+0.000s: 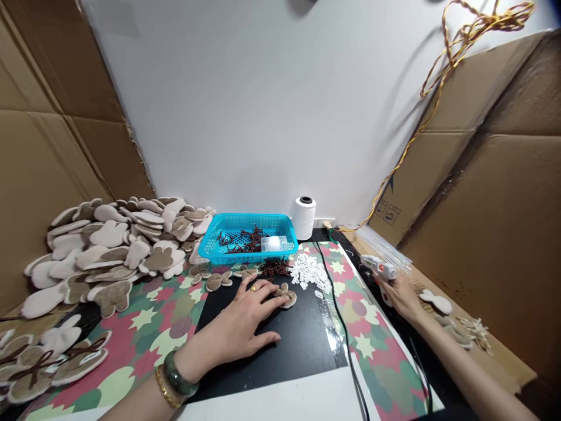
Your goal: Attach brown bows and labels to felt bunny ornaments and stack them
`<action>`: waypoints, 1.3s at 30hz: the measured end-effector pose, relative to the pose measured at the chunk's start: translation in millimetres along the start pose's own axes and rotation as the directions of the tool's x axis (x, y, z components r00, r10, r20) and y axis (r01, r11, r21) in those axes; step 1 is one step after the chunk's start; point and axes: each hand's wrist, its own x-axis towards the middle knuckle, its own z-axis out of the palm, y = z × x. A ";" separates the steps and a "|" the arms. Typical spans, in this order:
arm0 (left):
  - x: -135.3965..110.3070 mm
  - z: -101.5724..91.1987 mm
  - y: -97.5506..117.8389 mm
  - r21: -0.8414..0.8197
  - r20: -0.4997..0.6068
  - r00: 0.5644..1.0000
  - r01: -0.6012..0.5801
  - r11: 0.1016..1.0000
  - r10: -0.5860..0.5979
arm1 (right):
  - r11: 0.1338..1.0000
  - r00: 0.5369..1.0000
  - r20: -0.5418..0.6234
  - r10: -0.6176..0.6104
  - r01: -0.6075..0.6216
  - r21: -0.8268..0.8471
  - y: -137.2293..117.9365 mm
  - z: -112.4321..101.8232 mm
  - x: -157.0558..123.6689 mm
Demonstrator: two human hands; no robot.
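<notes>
My left hand (249,316) lies spread over a black mat (289,351), wearing a ring, a green bangle and a gold bracelet. Its index fingertip touches a small brown bunny-shaped felt piece (288,297). Similar brown pieces (218,281) lie just beyond the fingers. Over at the right, my right hand (401,295) is wrapped round the handle of a white glue gun (379,267), whose nozzle points left. Dark brown bows (276,269) and a heap of small white tags (311,272) sit past the mat's far edge.
A blue basket (204,248) holds brown bows and a clear cup. Beside it stands a white thread cone (304,219). Felt pieces are piled (109,234) at left; finished-looking ones with bows (33,374) lie nearer. A black cable (335,304) crosses the patterned cloth. Clear glue sticks (385,248) lie right.
</notes>
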 end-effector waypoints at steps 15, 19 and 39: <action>-3.4 5.6 -23.6 0.079 -0.448 0.887 -0.087 0.993 0.113 | 0.977 0.831 -0.520 -0.196 0.122 -0.173 -21.2 -18.4 -55.5; -0.9 5.7 -21.2 0.058 -0.522 0.843 -0.113 0.992 0.127 | 0.839 0.828 -0.135 -0.545 0.538 -0.084 -79.2 10.4 -58.8; -4.2 10.8 -24.3 0.032 -0.557 0.826 -0.082 0.996 0.086 | 0.941 0.874 0.357 -0.329 0.333 0.050 -120.4 88.5 36.7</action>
